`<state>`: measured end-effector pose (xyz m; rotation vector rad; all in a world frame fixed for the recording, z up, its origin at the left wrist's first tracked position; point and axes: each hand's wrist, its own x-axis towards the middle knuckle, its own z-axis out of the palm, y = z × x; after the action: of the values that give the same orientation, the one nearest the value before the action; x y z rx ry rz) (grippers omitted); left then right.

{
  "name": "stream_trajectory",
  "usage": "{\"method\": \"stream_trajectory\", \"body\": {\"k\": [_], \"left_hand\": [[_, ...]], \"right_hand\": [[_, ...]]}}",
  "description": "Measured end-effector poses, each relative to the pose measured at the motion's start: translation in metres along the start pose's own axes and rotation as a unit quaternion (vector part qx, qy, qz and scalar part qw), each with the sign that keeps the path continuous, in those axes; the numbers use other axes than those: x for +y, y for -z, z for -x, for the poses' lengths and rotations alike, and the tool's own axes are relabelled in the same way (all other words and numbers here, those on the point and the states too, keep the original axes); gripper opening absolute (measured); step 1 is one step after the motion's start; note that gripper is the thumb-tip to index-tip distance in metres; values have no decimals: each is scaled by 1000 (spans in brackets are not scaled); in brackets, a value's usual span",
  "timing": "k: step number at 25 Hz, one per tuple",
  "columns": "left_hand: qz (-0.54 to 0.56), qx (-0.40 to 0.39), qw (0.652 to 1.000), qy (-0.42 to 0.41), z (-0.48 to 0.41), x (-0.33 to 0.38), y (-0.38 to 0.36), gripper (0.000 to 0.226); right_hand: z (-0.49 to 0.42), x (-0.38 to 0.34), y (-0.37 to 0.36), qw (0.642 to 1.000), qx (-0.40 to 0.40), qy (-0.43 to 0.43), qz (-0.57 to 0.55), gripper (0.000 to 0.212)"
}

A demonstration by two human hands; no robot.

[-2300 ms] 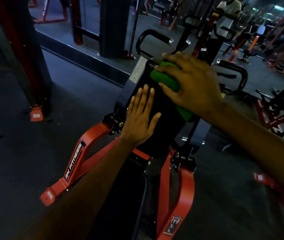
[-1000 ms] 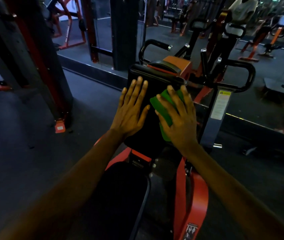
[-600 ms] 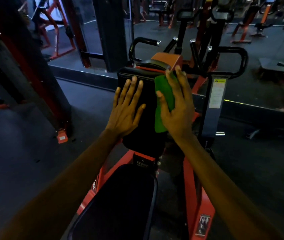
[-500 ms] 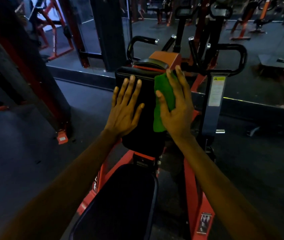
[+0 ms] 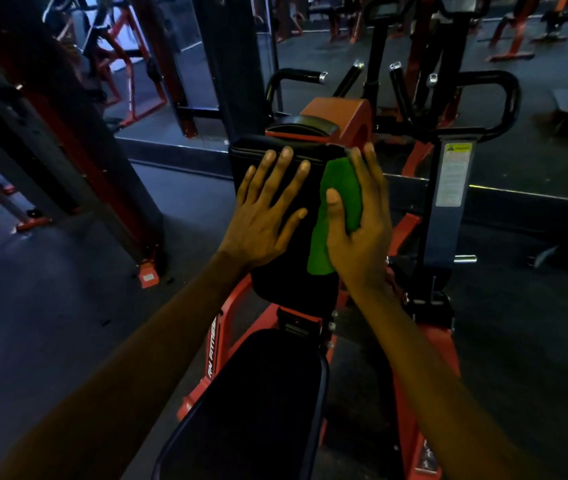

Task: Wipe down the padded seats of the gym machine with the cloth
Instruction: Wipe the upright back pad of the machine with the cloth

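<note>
Your left hand [image 5: 265, 220] rests flat, fingers spread, on the upright back pad [image 5: 286, 282]. At centre frame, your right hand [image 5: 362, 237], fingers straight, presses the green cloth [image 5: 341, 181] against the pad's right edge. From there the cloth may slide off.

The dark floor [image 5: 67, 323] carries a red-framed gym machine [image 5: 234, 317]. Its upright back pad [image 5: 289, 289] stands at twelve o'clock from the seat pad [image 5: 258, 410]. On the back pad, a left hand [image 5: 265, 220] lies flat at nine o'clock. A right hand [image 5: 362, 237] presses a green cloth [image 5: 343, 188] at three.
</note>
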<state>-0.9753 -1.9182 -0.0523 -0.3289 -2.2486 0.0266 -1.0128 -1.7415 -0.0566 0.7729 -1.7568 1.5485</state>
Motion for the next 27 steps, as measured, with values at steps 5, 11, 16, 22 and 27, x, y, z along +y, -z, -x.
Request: {"method": "stream_trajectory", "body": {"k": [5,11,16,22,27], "left_hand": [[-5,0,1000,17,1,3,2,67],[-11,-12,999,37,2,7,2,66],[-13,-17,999,24,2,7,0,67],[-18,-16,1000,19,3,4,0,67],[-11,-17,999,29,3,7,0,67]], "right_hand": [[51,26,5,999,-28,-21,-7,51],[14,15,4,1000,-6,-4,-23,48],[35,22,3,999,-8,-17,-32,50],[44,27,8,996,-34,-51,-59,53],[1,21,8,998,20,-16,-66,44]]}}
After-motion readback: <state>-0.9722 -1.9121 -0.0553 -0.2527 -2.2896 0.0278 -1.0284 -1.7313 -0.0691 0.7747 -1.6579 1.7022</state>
